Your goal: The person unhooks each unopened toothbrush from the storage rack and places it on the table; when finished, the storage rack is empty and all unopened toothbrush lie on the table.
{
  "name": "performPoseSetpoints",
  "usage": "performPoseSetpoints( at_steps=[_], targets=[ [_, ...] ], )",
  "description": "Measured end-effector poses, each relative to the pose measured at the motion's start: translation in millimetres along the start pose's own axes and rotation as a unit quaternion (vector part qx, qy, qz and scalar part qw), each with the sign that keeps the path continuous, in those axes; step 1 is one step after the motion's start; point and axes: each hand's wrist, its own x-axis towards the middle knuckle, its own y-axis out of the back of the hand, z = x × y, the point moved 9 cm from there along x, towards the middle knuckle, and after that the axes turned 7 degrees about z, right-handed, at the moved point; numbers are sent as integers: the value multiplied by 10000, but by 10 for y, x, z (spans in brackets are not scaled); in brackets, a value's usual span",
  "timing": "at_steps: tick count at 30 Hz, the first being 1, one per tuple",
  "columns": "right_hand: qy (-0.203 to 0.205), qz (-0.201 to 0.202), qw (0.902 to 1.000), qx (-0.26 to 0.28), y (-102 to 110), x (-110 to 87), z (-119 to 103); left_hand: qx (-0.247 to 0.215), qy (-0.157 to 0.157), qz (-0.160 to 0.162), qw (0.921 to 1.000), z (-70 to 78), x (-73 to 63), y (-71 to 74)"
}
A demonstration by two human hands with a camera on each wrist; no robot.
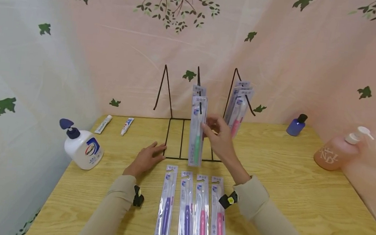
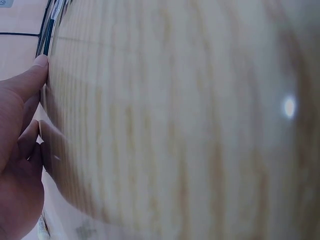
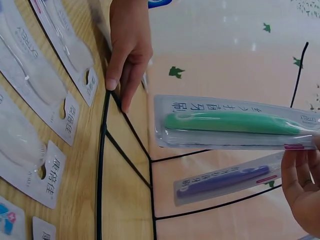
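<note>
A black wire display rack (image 1: 181, 137) stands on the table. On its middle hook hangs a packaged green toothbrush (image 1: 196, 140), with a purple one (image 3: 225, 181) behind it. My right hand (image 1: 218, 135) pinches the right edge of the green toothbrush's pack between thumb and fingers. My left hand (image 1: 145, 160) rests on the table with fingers extended, touching the front left corner of the rack's base; the right wrist view shows the left fingertips (image 3: 112, 84) on the wire. Packaged pink toothbrushes (image 1: 238, 112) hang from the right hook. The left hook (image 1: 164, 87) carries nothing.
In front of the rack lie several packaged toothbrushes, purple (image 1: 166, 209) and pink (image 1: 202, 219). A white pump bottle (image 1: 84, 149) and two small tubes (image 1: 103, 124) are at left. A blue bottle (image 1: 295, 126) and a pink pump bottle (image 1: 336, 151) stand at right.
</note>
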Motion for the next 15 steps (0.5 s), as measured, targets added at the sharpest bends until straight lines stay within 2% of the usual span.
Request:
performPoseSetpoints(
  at_steps=[3, 7, 15],
  targets=[
    [-37, -156, 9998, -98, 41, -69, 45, -3, 8, -19, 10000, 0, 6, -2],
    [25, -310, 9992, -255, 94, -185, -22, 5, -31, -22, 10000, 0, 7, -4],
    [28, -594, 9981, -176, 153, -357, -194, -24, -54, -23, 10000, 16, 5, -4]
  ],
)
